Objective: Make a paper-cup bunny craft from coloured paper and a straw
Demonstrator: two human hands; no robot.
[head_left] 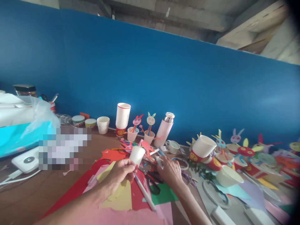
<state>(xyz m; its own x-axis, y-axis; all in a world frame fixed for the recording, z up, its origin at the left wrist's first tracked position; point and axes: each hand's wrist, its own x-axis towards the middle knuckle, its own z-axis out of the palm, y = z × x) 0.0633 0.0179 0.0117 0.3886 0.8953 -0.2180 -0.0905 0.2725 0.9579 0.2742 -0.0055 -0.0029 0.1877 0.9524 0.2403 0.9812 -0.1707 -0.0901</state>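
My left hand is closed on a small white paper cup, tilted slightly, with a pink paper piece showing at its rim. Just below those fingers a white and purple marker slants over the coloured paper. To the right, my right hand reaches down into the pile of craft bits, fingers bent around a small whitish thing that I cannot make out. Black-handled scissors lie between the two hands. Behind the cup is a cut-out of pink-red paper.
Paper-cup rabbit figures stand by the blue wall, beside a cup stack and a pink flask. More cup figures, a tape ring and a tilted cup crowd the right. A white power bank lies left.
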